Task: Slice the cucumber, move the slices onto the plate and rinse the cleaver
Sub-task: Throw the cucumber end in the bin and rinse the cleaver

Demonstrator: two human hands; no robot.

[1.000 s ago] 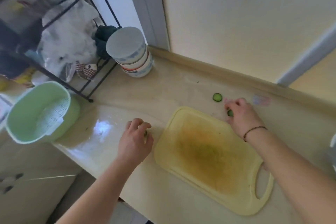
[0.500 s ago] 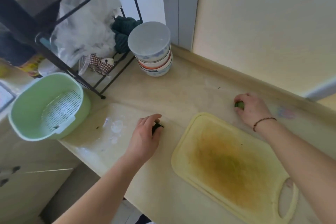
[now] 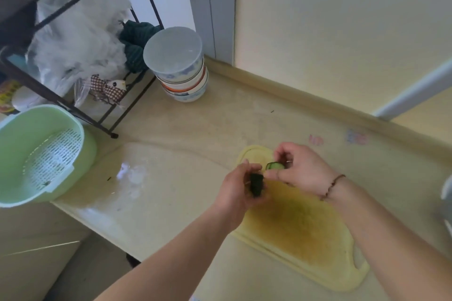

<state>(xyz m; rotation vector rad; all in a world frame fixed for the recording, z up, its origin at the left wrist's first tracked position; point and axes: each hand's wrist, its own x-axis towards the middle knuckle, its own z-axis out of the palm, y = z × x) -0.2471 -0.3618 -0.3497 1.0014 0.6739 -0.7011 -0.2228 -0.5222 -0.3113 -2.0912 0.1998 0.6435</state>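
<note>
Cucumber slices [image 3: 275,166] sit mid-frame above the yellow cutting board's [image 3: 300,232] upper end, pinched in the curled fingers of the right hand [image 3: 302,168]. Just left, the left hand [image 3: 236,190] grips a dark green stack of cucumber pieces [image 3: 256,184]; the two hands nearly touch.

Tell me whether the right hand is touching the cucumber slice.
Touching. The head view shows the right hand pinching the cucumber slice between thumb and fingers, above the cutting board.
</note>
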